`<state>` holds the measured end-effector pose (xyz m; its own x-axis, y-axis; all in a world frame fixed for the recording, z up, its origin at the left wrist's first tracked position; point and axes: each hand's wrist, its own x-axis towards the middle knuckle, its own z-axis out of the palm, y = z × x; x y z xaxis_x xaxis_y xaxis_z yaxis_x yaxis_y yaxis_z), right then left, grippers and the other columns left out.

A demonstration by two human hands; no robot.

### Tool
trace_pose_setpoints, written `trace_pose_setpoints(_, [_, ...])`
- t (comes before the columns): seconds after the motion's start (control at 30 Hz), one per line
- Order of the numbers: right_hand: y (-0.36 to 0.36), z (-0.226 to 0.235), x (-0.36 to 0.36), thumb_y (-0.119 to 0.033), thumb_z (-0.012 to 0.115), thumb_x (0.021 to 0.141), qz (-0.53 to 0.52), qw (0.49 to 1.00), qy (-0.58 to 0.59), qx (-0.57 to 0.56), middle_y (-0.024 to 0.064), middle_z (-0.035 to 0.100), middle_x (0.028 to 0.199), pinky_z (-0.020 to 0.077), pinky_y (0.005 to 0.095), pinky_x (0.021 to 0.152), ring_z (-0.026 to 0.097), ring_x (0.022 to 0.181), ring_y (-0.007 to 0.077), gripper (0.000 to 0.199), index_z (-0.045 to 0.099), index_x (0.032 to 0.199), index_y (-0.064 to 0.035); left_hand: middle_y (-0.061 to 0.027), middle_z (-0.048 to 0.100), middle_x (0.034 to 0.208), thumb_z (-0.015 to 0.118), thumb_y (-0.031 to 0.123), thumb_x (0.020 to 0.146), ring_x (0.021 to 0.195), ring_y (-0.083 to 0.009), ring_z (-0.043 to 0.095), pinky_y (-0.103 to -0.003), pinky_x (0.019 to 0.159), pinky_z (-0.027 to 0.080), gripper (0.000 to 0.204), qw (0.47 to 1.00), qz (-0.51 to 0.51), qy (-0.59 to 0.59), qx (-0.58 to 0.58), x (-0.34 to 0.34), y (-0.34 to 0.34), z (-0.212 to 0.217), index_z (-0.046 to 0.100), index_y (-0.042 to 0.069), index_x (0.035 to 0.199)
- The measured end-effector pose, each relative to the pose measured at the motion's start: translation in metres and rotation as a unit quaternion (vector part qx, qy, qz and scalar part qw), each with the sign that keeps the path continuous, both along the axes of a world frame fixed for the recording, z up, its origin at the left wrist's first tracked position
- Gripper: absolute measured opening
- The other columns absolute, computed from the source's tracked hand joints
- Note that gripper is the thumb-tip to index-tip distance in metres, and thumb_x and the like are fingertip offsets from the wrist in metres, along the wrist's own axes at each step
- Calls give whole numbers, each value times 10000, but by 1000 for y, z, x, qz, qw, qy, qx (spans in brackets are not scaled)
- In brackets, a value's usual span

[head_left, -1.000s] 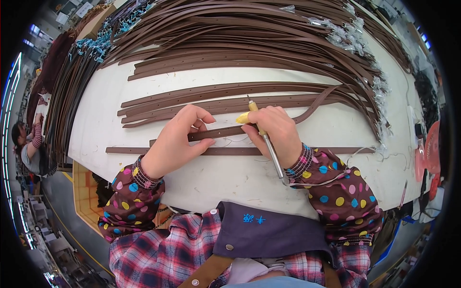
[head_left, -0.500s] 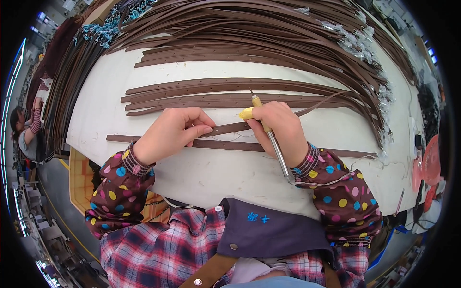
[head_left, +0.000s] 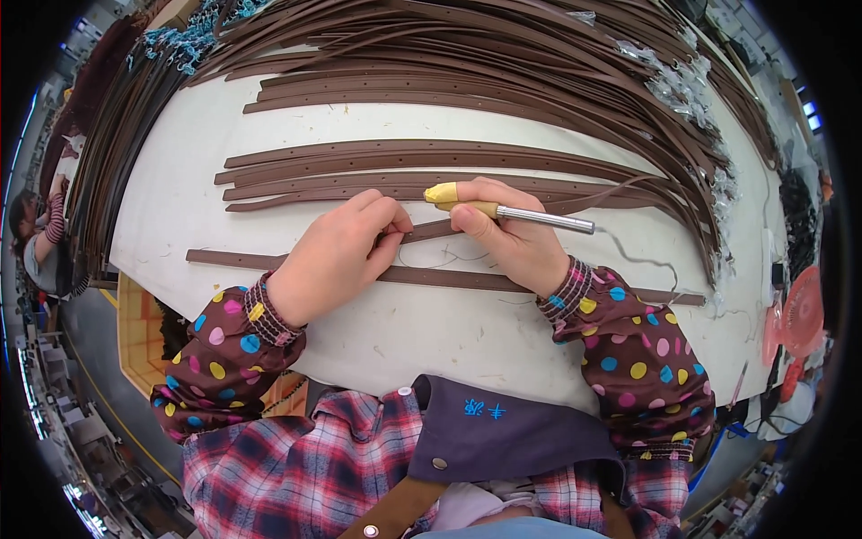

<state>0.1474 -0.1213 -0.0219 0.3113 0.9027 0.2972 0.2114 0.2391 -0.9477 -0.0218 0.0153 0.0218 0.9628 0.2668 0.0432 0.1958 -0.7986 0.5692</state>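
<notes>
Our left hand (head_left: 334, 260) pinches a brown strap (head_left: 429, 232) flat on the white bench (head_left: 171, 207), just left of our right hand (head_left: 507, 238), which grips a metal-shafted tool (head_left: 539, 216) over that strap, another strap (head_left: 449, 277) lying beneath both wrists.

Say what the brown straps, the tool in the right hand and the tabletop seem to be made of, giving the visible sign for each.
Straps: probably leather or imitation leather; matte brown, limp, with punched holes.
Tool: shiny silver shaft suggests metal; the yellow wrap near the thumb looks like tape or rubber, unclear which. A thin cord trails from it.
Tabletop: smooth white board, scuffed, maybe laminate or painted wood.
Right hand grips the tool.
</notes>
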Motion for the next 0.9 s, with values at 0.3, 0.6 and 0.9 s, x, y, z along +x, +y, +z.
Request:
trace_pose_setpoints(0.3, [8, 1, -14, -131, 646, 875, -48, 994, 71, -62, 19, 547, 677, 403, 238, 512, 492, 576, 69, 198, 487, 837, -19, -75, 566, 782, 652, 118, 818, 693, -249, 591, -356, 606, 473, 111, 998, 31, 56, -13, 2, -6, 5, 573, 48, 854])
trace_pose_setpoints(0.6, [6, 2, -13, -119, 669, 852, -42, 997, 27, -63, 35, 508, 638, 393, 253, 493, 490, 555, 91, 232, 463, 808, -22, -67, 593, 781, 630, 124, 841, 684, -249, 596, -357, 587, 461, 95, 997, 53, 39, -45, 3, -4, 6, 559, 61, 840])
trace_pose_setpoints(0.9, [6, -1, -12, -147, 668, 854, -44, 997, 8, -67, 55, 534, 628, 397, 265, 483, 505, 534, 112, 249, 457, 802, -25, -72, 610, 802, 623, 136, 853, 696, -262, 603, -364, 589, 460, 105, 997, 55, 34, -35, 3, -5, 5, 545, 65, 859])
